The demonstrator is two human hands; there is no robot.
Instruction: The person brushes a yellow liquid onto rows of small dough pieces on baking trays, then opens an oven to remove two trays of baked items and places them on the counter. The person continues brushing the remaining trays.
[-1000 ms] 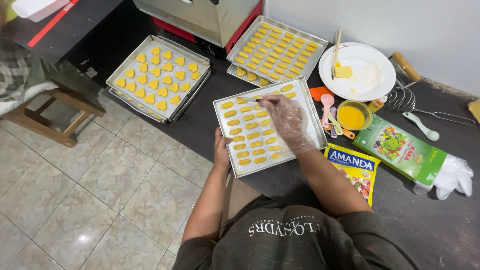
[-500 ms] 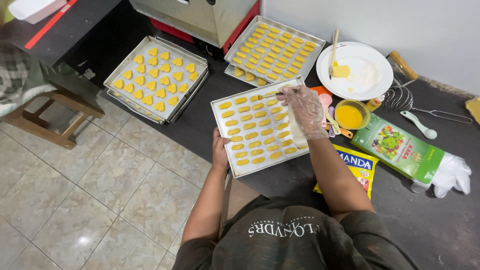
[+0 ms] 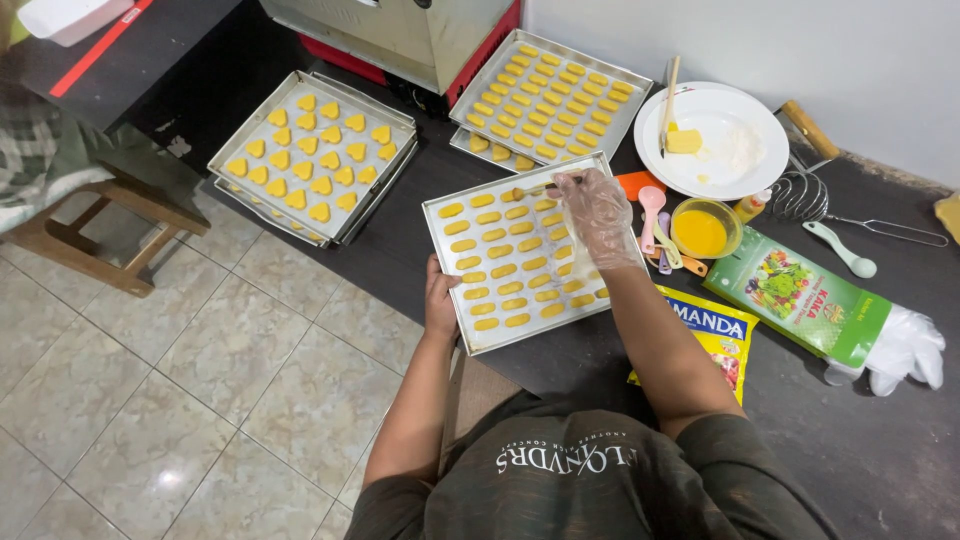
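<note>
Baking tray [image 3: 470, 335], silvery and lined with rows of small yellow dough pieces [image 3: 500, 272], lies on the dark desk [image 3: 900, 460]. The left hand [image 3: 440, 300] clasps its near edge; the gloved right hand [image 3: 598, 212] pinches a thin brush [image 3: 535, 190] over the far rows. A bowl of yellow glaze [image 3: 702, 230] sits just right of that hand.

heart-cookie tray [image 3: 232, 152] | white plate [image 3: 745, 175] | whisk [image 3: 800, 196] | green packet [image 3: 810, 305]
</note>
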